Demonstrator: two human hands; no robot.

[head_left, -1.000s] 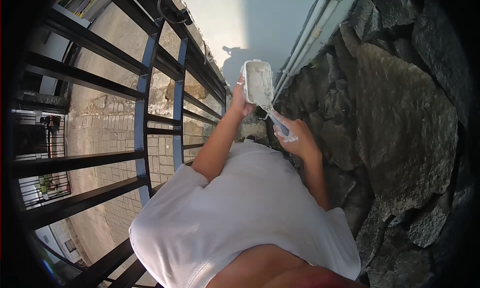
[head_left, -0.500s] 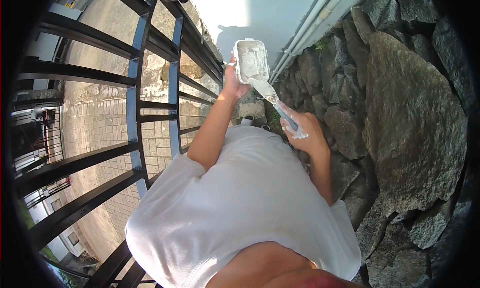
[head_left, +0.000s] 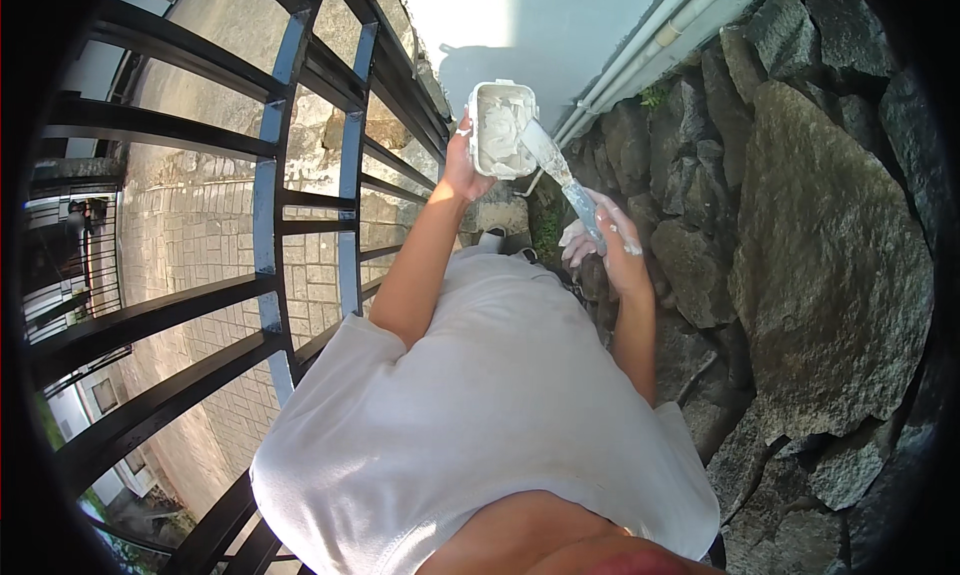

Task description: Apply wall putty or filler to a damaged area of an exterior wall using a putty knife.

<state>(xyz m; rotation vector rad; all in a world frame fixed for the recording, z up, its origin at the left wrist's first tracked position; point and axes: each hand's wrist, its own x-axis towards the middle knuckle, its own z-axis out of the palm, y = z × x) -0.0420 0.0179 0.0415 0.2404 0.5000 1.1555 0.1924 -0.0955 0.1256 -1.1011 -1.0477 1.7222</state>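
Observation:
My left hand (head_left: 463, 165) grips a white rectangular plastic tub (head_left: 475, 140) by its left side, fingers wrapped round it. Thick white paste (head_left: 502, 125) lies inside, smeared up the walls. In my right hand (head_left: 615, 240) is a putty knife (head_left: 575, 190) with a paste-smeared grey-blue handle. Its blade points up and left and crosses the tub's right rim. White paste coats several of my right fingers, which are curled about the handle.
A black metal railing (head_left: 265, 205) runs along my left, with paving (head_left: 215, 245) beyond it. Ahead stands a pale wall (head_left: 560, 35) with white pipes (head_left: 650, 50) along it. Rough dark stonework (head_left: 830, 255) rises close on my right.
The putty knife has turned over and its blade has shifted right and up, from the tub's lower rim to its right rim. My right hand has rotated; the tub has barely moved.

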